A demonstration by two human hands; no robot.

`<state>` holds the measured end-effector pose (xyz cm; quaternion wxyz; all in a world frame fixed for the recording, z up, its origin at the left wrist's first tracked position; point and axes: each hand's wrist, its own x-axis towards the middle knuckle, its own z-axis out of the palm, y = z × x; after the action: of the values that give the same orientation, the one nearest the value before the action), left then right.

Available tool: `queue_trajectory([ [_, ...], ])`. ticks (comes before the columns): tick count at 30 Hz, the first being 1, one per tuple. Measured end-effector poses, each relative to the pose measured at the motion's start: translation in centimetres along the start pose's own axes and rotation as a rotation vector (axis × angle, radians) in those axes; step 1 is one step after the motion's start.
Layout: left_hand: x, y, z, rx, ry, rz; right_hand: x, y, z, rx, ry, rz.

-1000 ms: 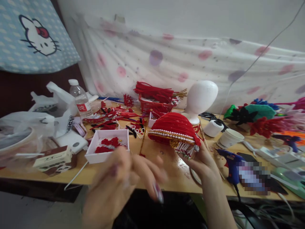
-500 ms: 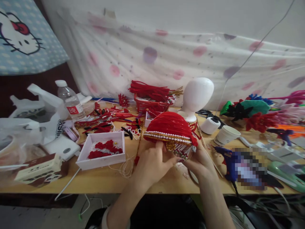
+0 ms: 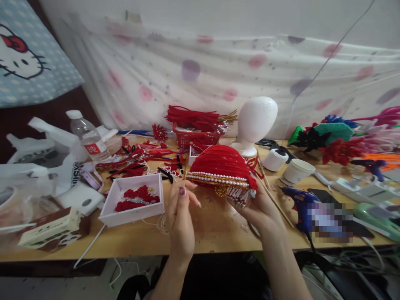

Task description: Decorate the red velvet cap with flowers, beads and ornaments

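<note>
A red velvety domed headpiece (image 3: 218,160) is held over the table, its lower edge trimmed with white pearl strings and gold braid. My right hand (image 3: 262,208) grips its right end from below, where beaded tassels hang against the fingers. At the headpiece's left end is my left hand (image 3: 181,216), thumb up and fingers bent together beside a thin gold strand. Whatever lies between those fingertips is hidden. Just left of that hand, a white box (image 3: 108,204) contains red fuzzy pieces and beads.
Behind stand a red basket (image 3: 184,137) of red stems and a white foam head (image 3: 258,121). To the right are a thread spool (image 3: 275,160), a paper cup (image 3: 298,173) and a blue glue gun (image 3: 300,204). A bottle (image 3: 90,139) and plastic bags (image 3: 40,166) crowd the left.
My left hand has left the tassels under the headpiece and moved left to its left end, turning thumb up. My right hand keeps its hold. The view has shifted slightly.
</note>
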<state>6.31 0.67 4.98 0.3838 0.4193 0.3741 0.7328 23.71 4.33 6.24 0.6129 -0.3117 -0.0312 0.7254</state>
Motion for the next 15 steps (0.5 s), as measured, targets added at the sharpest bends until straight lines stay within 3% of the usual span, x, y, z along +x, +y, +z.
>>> queue_trajectory([
  [3, 0.2, 0.5, 0.7, -0.326, -0.052, -0.038, 0.0, 0.0, 0.0, 0.008, -0.022, -0.001],
  [6, 0.7, 0.7, 0.6, -0.431, -0.244, -0.184, 0.0, -0.1, 0.0, -0.02, -0.04, 0.026],
  [8, 1.1, 0.4, 0.2, -0.244, -0.329, -0.271, 0.0, -0.1, 0.0, -0.018, -0.027, 0.029],
  [12, 0.8, -0.8, -0.4, 0.594, -0.467, -0.225, 0.0, 0.0, 0.1, 0.043, -0.043, 0.002],
  [15, -0.5, -1.4, -0.8, 0.827, -0.613, -0.226, 0.1, -0.1, 0.1, 0.075, -0.055, 0.018],
])
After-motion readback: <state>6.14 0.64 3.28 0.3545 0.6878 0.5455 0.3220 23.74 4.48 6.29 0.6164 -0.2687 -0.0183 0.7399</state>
